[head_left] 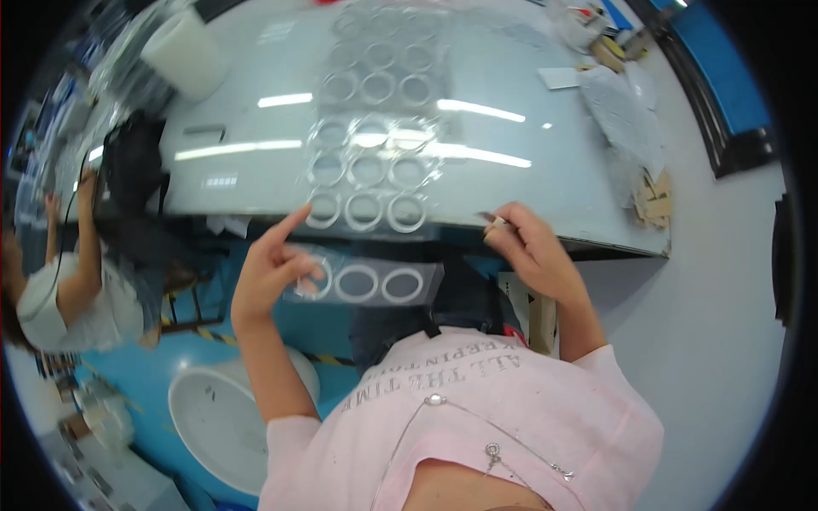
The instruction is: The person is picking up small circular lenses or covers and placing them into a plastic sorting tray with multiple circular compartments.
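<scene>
My left hand (277, 266) pinches the left end of a clear plastic strip (430, 285) between thumb and lower fingers, its index finger stretched out. Three white rings (356, 282) show in a row in the strip, which hangs just off the table's near edge. A longer clear sheet (383, 106) with several rows of similar rings lies on the table beyond it. To the right, my right hand (530, 251) is closed on a small dark blade (487, 217), whose tip points left. Something pale wraps one of its fingers.
The glass-topped table (247, 183) spans the front. A white roll (183, 55) and a black bag (136, 162) are at left, near another person (85, 289). Plastic wrap and scraps (626, 128) lie at right. A white bin (217, 417) stands below left.
</scene>
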Demonstrator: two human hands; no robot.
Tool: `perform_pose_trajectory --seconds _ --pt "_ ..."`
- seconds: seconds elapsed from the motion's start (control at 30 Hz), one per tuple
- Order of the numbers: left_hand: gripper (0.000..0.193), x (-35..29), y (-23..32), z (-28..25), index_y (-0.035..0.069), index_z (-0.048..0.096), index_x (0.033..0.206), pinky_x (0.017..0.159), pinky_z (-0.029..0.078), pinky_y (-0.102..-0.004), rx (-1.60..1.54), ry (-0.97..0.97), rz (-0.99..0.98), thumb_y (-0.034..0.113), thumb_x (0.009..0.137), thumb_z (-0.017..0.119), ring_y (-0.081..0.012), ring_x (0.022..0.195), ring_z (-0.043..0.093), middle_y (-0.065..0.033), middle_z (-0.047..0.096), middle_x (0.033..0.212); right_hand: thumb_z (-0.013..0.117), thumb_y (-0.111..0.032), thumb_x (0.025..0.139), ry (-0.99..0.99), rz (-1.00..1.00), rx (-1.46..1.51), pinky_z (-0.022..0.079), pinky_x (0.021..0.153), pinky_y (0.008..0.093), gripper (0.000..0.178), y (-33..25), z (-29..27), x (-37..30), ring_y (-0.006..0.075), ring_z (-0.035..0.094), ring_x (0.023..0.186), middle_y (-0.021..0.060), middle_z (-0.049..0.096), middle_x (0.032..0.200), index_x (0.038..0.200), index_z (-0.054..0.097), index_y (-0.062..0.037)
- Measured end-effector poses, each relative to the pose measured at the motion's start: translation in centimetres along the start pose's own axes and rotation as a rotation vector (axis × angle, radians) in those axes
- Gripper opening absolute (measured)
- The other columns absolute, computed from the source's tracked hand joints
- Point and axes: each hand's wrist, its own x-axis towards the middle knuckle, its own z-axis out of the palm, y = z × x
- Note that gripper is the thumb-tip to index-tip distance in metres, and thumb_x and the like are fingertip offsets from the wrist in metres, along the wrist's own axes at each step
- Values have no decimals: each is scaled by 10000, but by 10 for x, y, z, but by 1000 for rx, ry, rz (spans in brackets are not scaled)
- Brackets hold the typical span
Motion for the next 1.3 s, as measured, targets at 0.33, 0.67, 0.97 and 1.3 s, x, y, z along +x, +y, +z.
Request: perform_pose_trajectory --seconds 0.33,0.67,0.97,1.3 --pt "511 44 11 88 -25 487 1351 605 518 -232 -168 353 446 56 874 651 -157 626 649 -126 698 816 651 -89 909 248 21 490 480 629 241 75 42 -39 17 111 640 707 30 672 757 944 671 -26" --pt "209 15 -5 74 -14 652 1066 516 422 -197 45 41 -49 76 881 616 -96 590 609 -62 678 788 662 -394 901 391 365 -34 406 579 238 400 235 -307 104 100 490 599 2 575 733 1033 679 -17" --pt "325 22 -53 57 -7 641 1050 481 394 -193 -42 147 -203 295 965 558 -97 559 584 -76 672 807 718 -241 843 142 102 55 473 621 272 253 124 -135 117 134 620 699 84 687 836 943 686 -11" --pt "309 -12 -4 59 -16 675 1057 584 454 -222 -93 -64 -155 246 894 664 -113 694 616 -97 694 866 650 -245 921 -612 459 948 327 449 178 237 14 18 70 32 406 486 47 713 838 977 672 -16"
